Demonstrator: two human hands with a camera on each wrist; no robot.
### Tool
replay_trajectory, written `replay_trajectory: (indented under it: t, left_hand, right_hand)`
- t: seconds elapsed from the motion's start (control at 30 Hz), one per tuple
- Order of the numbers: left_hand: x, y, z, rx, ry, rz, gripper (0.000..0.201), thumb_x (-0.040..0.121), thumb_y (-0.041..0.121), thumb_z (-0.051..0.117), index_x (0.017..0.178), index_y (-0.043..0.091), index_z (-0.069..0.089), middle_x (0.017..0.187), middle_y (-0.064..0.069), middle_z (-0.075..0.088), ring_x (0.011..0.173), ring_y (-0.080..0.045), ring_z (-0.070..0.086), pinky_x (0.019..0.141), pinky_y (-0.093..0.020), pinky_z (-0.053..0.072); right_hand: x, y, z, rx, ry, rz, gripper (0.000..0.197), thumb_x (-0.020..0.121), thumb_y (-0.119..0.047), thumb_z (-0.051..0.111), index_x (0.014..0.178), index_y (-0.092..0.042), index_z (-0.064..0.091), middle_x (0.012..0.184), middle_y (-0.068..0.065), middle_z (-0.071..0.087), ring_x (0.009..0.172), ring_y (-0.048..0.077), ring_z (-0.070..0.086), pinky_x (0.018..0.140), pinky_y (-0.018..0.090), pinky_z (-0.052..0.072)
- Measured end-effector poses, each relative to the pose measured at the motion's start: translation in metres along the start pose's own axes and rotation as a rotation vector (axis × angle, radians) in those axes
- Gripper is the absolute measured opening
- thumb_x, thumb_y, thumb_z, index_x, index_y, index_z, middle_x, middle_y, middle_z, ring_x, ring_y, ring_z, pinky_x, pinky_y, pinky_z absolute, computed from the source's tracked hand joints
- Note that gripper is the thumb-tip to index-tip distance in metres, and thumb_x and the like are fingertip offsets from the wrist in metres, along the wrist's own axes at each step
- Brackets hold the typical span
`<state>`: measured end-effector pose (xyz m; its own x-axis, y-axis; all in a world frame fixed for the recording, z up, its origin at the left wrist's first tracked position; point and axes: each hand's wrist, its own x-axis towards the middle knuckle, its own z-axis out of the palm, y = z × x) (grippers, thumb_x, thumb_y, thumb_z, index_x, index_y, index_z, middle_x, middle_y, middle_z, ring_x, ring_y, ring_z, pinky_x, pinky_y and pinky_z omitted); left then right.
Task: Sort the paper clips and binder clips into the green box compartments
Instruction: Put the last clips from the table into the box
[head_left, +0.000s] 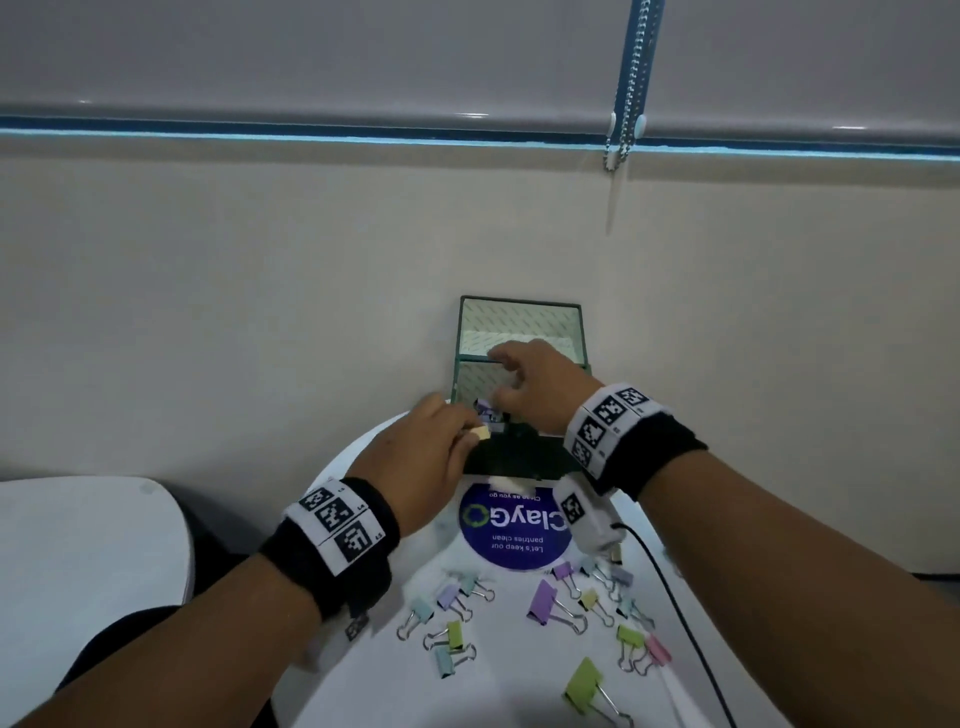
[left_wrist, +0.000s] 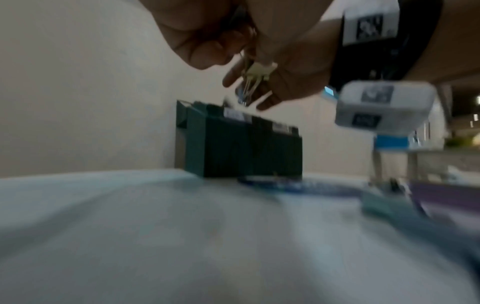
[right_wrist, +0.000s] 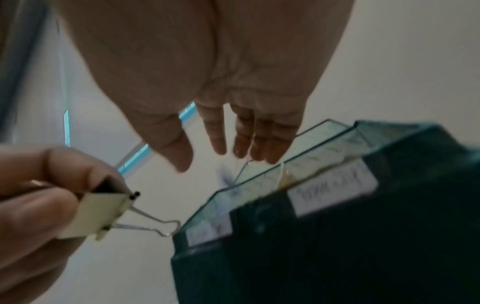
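Against the beige wall on the white bench (head_left: 519, 691), the left hand (head_left: 421, 457) is pinching a cream binder clip (right_wrist: 98, 214) beside the green box (head_left: 519, 457), the right hand (head_left: 535, 387) is hovering loose-fingered and empty over its near compartment, and the next move is probably lifting the clip over the rim and letting go.

Glossy translucent green plastic box (right_wrist: 324, 236), matt cream binder clip (right_wrist: 96, 214) with shiny wire handles, smooth white table (head_left: 519, 691)
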<state>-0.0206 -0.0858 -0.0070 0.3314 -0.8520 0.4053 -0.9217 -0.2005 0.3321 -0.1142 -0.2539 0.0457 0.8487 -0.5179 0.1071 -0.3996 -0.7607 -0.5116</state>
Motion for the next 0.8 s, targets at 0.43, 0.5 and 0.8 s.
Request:
replay_trajectory:
  t: [0.43,0.5,0.8]
  left_hand:
    - [0.083,-0.008,0.011,0.232,-0.301,-0.014,0.05,0.104,0.031,0.041,0.152,0.022,0.03,0.133,-0.008,0.04,0.087,-0.022,0.059,0.083,-0.039,0.054]
    - [0.076,-0.006,0.005,0.229,-0.252,0.026,0.053,0.102,0.033,0.045,0.152,0.026,0.029,0.134,-0.005,0.036,0.082,-0.018,0.058,0.079,-0.038,0.056]
    - [-0.018,-0.001,-0.03,0.24,-0.723,0.109,0.027,0.089,0.049,0.064,0.114,0.039,0.066,0.094,0.017,0.063,0.084,-0.001,0.057,0.075,-0.015,0.044]
  right_hand:
    - [-0.116,0.11,-0.04,-0.306,-0.246,0.186,0.015,0.091,-0.028,0.066,0.106,-0.03,0.065,0.101,-0.014,0.063,0.082,0.006,0.057,0.077,0.023,0.043]
    - [-0.13,0.12,-0.036,-0.369,-0.309,0.219,0.019,0.092,-0.038,0.064,0.109,-0.029,0.064,0.105,-0.012,0.063,0.083,0.004,0.055,0.078,0.023,0.042]
    - [-0.145,0.119,-0.011,-0.492,-0.339,0.124,0.013,0.089,-0.04,0.062,0.085,-0.03,0.055,0.089,-0.012,0.064,0.075,0.006,0.057,0.067,0.024,0.046]
